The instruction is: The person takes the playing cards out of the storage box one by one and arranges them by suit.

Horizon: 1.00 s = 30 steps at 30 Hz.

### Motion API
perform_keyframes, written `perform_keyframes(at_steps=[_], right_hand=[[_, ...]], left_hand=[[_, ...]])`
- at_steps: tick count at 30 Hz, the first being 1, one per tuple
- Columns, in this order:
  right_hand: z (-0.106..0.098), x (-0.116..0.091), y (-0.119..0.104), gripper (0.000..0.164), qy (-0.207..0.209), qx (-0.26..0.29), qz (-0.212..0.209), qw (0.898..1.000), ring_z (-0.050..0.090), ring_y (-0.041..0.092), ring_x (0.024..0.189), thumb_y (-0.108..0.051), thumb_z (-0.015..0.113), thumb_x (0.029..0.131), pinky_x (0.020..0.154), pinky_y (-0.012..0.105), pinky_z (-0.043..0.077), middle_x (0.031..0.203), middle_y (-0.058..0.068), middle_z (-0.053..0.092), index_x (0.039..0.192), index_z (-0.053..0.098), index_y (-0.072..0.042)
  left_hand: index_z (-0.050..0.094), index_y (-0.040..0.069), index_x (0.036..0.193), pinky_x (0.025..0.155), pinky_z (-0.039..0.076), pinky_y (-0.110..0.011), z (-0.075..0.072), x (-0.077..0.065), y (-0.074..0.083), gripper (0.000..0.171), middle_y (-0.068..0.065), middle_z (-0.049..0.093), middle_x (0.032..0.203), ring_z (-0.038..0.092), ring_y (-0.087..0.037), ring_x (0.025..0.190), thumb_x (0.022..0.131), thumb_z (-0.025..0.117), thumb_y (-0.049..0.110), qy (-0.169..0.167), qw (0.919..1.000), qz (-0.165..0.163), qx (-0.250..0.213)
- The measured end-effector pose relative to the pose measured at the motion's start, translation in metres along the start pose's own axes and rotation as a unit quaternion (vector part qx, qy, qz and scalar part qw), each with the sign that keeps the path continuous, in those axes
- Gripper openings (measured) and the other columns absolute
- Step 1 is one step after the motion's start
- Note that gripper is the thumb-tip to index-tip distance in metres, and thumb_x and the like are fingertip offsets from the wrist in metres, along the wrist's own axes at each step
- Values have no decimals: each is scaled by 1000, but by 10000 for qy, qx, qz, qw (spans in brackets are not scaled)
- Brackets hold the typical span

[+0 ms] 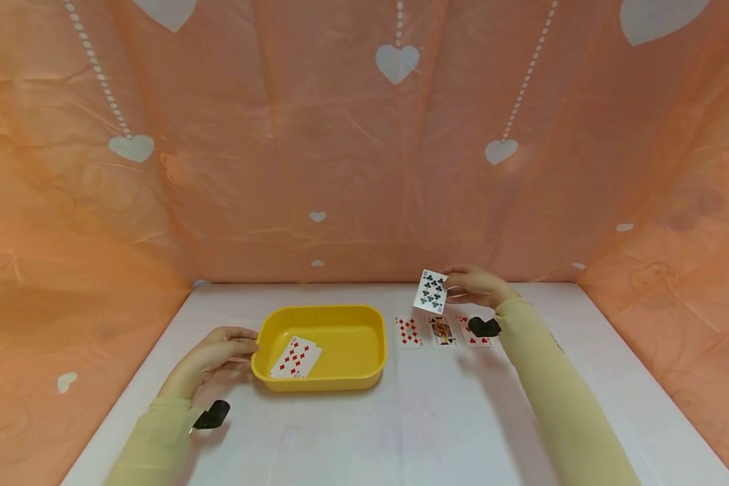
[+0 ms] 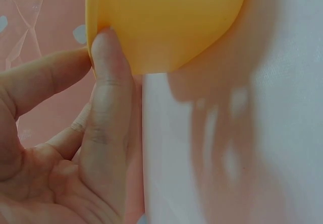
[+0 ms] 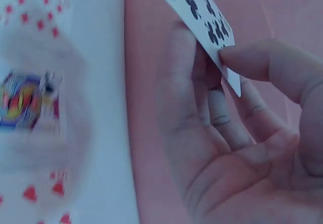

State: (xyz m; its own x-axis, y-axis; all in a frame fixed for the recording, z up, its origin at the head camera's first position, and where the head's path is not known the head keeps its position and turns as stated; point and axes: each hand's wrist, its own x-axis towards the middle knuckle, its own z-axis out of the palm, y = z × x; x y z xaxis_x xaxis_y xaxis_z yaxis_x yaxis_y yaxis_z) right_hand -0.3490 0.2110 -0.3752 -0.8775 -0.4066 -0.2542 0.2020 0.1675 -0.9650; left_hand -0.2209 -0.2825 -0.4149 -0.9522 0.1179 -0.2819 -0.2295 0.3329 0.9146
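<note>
My right hand (image 1: 475,285) pinches a clubs playing card (image 1: 431,292) by its edge, face up and tilted, above the back of the table. In the right wrist view the thumb lies on the card's face and fingers are behind it. My left hand (image 1: 221,354) grips the left rim of a yellow plastic tray (image 1: 318,386); in the left wrist view its thumb and a finger meet at the rim. Inside the tray, a diamonds card (image 1: 294,356) overlaps another card at the left. A ten of diamonds (image 1: 409,332), a face card (image 1: 442,331) and a hearts card (image 1: 466,331) lie in a row right of the tray.
The white table (image 1: 340,439) ends at a pink curtain (image 1: 340,169) with white hearts, which also closes off both sides. A black wrist camera (image 1: 484,327) overlaps the hearts card in the head view.
</note>
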Motion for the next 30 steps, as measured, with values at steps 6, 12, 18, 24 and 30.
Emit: perform_keyframes(at_steps=[6, 12, 18, 24, 30], right_hand=[[-30, -16, 18, 50, 70, -174, 46, 9998, 58, 18, 91, 2, 46, 96, 92, 42, 48, 102, 9, 55, 141, 28, 10], [-59, -34, 39, 42, 244, -181, 128, 9995, 60, 14, 90, 2, 47, 95, 87, 37, 51, 101, 7, 58, 133, 32, 12], [-84, -50, 61, 36, 477, -204, 244, 9984, 61, 12, 87, 0, 51, 94, 81, 31, 53, 96, 3, 62, 127, 40, 13], [-102, -63, 79, 44, 711, -368, 276, 9964, 61, 12, 87, -2, 53, 94, 79, 28, 53, 98, 5, 62, 131, 37, 16], [-110, -69, 88, 49, 1039, -366, 595, 9921, 60, 14, 85, -4, 56, 94, 77, 30, 54, 97, 5, 61, 134, 36, 15]], left_hand=[[48, -16, 124, 74, 57, -37, 1, -1, 0, 45, -18, 66, 105, 66, -22, 81, 91, 64, 9, 91, 10000, -35, -19], [49, -15, 124, 76, 57, -37, 1, 0, 0, 44, -17, 66, 105, 66, -22, 81, 90, 64, 9, 158, 9998, -63, -62], [48, -16, 124, 77, 56, -37, 0, -1, 0, 44, -16, 66, 105, 66, -21, 82, 91, 64, 9, 100, 9999, -5, -34], [48, -16, 123, 75, 57, -37, 0, 0, -1, 43, -16, 66, 103, 66, -20, 81, 91, 63, 9, 31, 10000, 85, 19], [49, -15, 124, 76, 57, -37, 1, 0, -1, 44, -16, 66, 105, 66, -21, 81, 91, 64, 10, 127, 9999, -68, 3]])
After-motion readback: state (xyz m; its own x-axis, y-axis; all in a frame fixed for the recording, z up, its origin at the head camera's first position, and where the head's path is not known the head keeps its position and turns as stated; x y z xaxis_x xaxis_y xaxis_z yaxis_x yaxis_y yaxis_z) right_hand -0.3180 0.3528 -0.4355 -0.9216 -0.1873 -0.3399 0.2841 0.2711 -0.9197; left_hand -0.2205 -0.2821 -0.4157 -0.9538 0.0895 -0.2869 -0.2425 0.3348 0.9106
